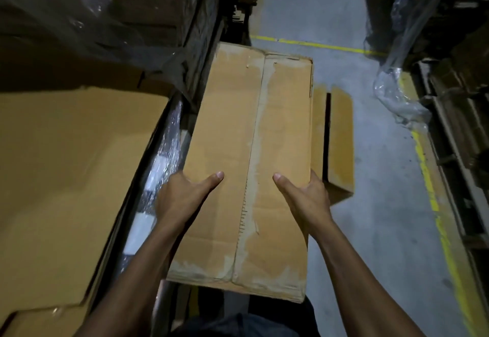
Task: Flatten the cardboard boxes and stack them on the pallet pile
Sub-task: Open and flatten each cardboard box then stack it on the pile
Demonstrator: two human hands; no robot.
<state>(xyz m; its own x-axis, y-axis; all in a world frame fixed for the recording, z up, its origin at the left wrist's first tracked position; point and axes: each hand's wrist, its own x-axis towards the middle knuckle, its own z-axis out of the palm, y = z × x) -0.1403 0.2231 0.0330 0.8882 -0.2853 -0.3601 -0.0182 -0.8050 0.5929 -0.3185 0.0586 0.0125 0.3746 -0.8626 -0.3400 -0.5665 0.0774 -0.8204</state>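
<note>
Both hands are gripping one cardboard box (248, 162), held above the concrete floor (370, 178). Left hand (182, 196) is clasping its left edge, right hand (307, 194) its right edge; thumbs are lying on top, fingers wrapping underneath, hidden. Left of the box, flattened cardboard (71, 172) is lying stacked. Right of it, another box (338, 141) is sitting on the floor.

Fingers of both hands hidden behind box (246, 167) — pile (66, 178) cut off left.

A warehouse aisle: concrete floor (370, 178) with yellow lines (428, 178), shrink-wrapped pallet loads (79, 19), flattened cardboard (66, 164).
</note>
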